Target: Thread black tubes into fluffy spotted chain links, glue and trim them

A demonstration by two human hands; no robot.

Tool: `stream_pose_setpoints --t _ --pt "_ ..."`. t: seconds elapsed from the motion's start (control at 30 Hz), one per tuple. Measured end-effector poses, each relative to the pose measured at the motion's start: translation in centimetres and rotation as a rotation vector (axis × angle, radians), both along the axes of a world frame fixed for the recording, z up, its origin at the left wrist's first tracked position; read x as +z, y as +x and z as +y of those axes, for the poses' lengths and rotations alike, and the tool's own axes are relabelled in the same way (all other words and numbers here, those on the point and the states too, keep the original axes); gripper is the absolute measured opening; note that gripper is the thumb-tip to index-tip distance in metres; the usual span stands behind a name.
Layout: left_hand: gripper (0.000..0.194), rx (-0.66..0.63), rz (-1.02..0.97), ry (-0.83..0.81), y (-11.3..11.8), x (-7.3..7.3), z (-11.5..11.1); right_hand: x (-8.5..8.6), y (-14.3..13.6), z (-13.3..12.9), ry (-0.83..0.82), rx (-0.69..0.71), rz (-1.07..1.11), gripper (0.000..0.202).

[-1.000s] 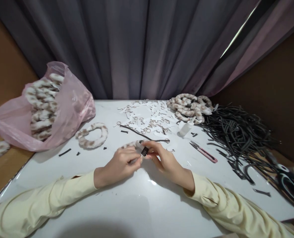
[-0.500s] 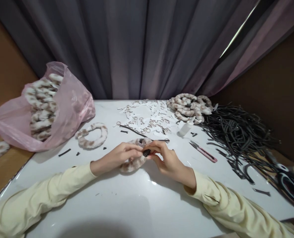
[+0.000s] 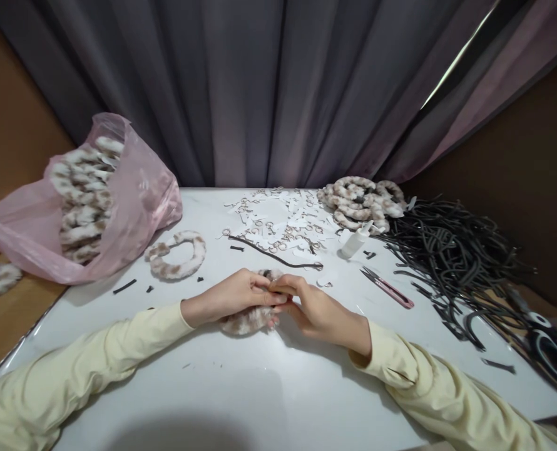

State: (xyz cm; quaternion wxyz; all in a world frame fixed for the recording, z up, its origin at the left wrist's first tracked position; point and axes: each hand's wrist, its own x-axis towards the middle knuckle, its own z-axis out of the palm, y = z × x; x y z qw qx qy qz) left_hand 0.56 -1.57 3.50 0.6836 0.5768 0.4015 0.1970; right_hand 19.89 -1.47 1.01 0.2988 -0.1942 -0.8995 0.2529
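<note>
A furry white-and-brown ring point(image 3: 246, 322) is between my hands above the middle of the table. My left hand point(image 3: 236, 294) is closed on it from the left, thumb and fingers pinched near its upper right side. My right hand point(image 3: 313, 308) meets it from the right, its fingertips pressed against the left ones on the same spot. What lies under the fingertips is hidden. A dark bit point(image 3: 266, 273) shows on the ring's far side. Beyond the hands lies a black cord point(image 3: 273, 255).
A similar furry ring point(image 3: 178, 255) lies left, before a pink plastic bag point(image 3: 151, 194) full of more. Ring-and-tag pieces point(image 3: 288, 225) are scattered behind. Rightward are a small white bottle point(image 3: 355, 243), thread snips point(image 3: 388, 288), piled black cords point(image 3: 457, 250) and scissors point(image 3: 548, 351).
My fingertips have closed together over the black, ridged end that showed between them, and it is now hidden. The left hand has shifted slightly right. A small ring piece beyond the right hand is uncovered.
</note>
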Motion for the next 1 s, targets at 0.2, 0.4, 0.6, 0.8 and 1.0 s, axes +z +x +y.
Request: stream_pose_setpoints --t 0.2,0.4,0.6,0.8,1.0 --pt "0.029 -0.004 -0.041 -0.066 -0.1 -0.3 -0.1 0.0 0.0 0.1 0.044 0.034 -0.033 0.042" --pt "0.022 0.073 -0.009 -0.003 -0.1 -0.1 -0.3 0.0 0.2 0.1 0.003 0.007 -0.035 0.045" --pt "0.029 0.176 -0.015 -0.048 -0.2 -0.7 -0.2 0.4 0.4 0.4 -0.006 0.008 0.039 0.046" --pt "0.030 0.335 -0.155 -0.217 0.0 -1.3 -0.4 1.2 0.5 0.3 0.108 -0.173 -0.047 0.008" --pt "0.031 0.353 -0.153 -0.181 0.2 -1.3 -0.6 1.1 -0.2 -0.4 0.006 -0.187 -0.291 0.020"
